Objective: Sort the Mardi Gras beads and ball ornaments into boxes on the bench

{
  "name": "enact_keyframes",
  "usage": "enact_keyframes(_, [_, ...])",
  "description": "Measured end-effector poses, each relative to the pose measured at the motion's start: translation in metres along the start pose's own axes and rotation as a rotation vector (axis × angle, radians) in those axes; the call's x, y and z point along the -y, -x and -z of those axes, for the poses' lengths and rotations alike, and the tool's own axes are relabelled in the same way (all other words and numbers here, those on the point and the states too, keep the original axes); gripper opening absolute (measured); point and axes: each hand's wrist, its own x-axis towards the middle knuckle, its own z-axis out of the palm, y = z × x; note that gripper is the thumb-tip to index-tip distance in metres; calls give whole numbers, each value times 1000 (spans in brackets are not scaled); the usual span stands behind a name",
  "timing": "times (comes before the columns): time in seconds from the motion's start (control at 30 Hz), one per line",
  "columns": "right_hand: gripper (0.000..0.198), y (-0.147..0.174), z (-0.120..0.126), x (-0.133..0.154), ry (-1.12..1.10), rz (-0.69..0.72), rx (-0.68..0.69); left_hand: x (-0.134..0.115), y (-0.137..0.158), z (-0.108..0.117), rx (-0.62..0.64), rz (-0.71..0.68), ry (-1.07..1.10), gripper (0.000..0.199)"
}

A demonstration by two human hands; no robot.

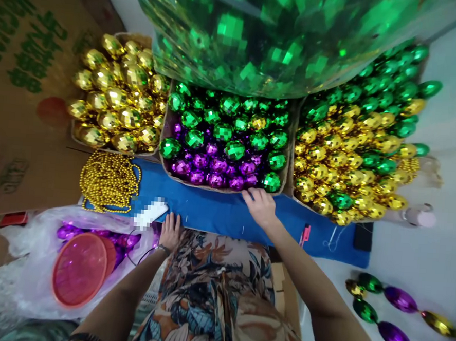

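My left hand (170, 231) lies flat at the front edge of the blue cloth (206, 210), fingers stretched out, beside a blurred white object (150, 213). At the front rim of the middle cardboard box (227, 190), my right hand (261, 207) rests its fingertips, slightly apart; nothing shows in it. That box holds shiny faceted green beads (235, 149) at the back and sides and purple beads (216, 179) in front, with one gold bead among them. A pink box cutter (305, 234) lies to the right of my right forearm.
Gold beads (116, 98) fill the left box; gold and green beads (345, 141) fill the right one. A bag of green beads (259, 38) overhangs the back. Small gold bead strings (109, 181), a red basket (78, 269), a dark phone-like object (363, 236) and a multicoloured strand (400, 299) lie around.
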Motion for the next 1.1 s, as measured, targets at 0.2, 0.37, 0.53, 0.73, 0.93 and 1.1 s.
enact_keyframes(0.2, [39, 115, -84, 17, -143, -596, 262, 26, -8, -2, -207, -151, 119, 78])
enact_keyframes(0.37, [61, 177, -143, -15, -124, -1160, 409, 45, -15, -5, -163, -225, 76, 77])
enact_keyframes(0.53, [79, 192, -176, -37, -170, -1167, 558, 59, -11, -15, -56, -226, 69, 80])
enact_keyframes(0.73, [84, 210, -191, -45, -170, -1152, 598, 68, -11, -24, -45, -172, 98, 90])
enact_keyframes(0.93, [81, 197, -172, -49, -206, -1167, 637, 43, -16, 6, -21, -72, 38, 83])
enact_keyframes(1.1, [68, 164, -153, -73, -180, -1093, 475, 27, -15, 8, 11, 4, -42, 80])
